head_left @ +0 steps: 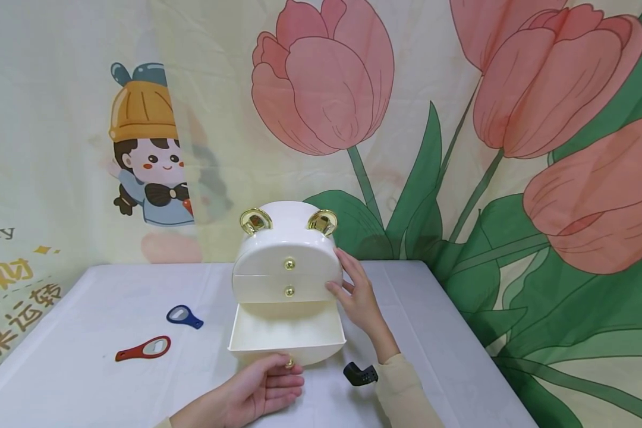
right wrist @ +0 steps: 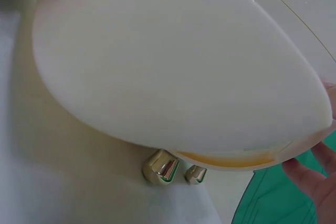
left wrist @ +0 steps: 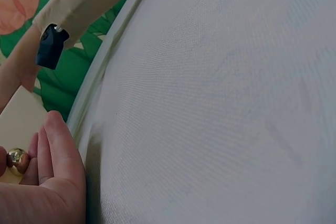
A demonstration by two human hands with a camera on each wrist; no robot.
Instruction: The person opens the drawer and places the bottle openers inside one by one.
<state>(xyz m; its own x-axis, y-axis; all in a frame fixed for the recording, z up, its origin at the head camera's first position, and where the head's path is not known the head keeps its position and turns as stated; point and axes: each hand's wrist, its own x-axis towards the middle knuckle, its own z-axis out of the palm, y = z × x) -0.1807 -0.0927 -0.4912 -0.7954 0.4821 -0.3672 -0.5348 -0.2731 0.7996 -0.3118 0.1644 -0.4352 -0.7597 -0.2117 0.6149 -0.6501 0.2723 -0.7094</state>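
Observation:
A white rounded storage box [head_left: 283, 238] with two gold ears stands on the table, its bottom drawer [head_left: 286, 336] pulled out toward me. The drawer's inside looks bare in the head view. My left hand [head_left: 262, 386] pinches the gold drawer knob [left wrist: 18, 161], thumb over it and the other fingers held out below. At the box's right side, my right hand [head_left: 358, 294] grips the edge, thumb on the front and fingers along the side. Seen from the right wrist, the drawer's curved outside fills the view, with gold feet [right wrist: 161, 167] beneath the box.
Left of the box lie a blue-handled magnifying glass [head_left: 184, 317] and a red-handled one [head_left: 144, 348]. Two upper drawers with gold knobs [head_left: 289, 264] sit closed. A black device [head_left: 360, 374] is by the right wrist. A tulip-printed cloth [head_left: 326, 89] hangs behind the table [head_left: 112, 297].

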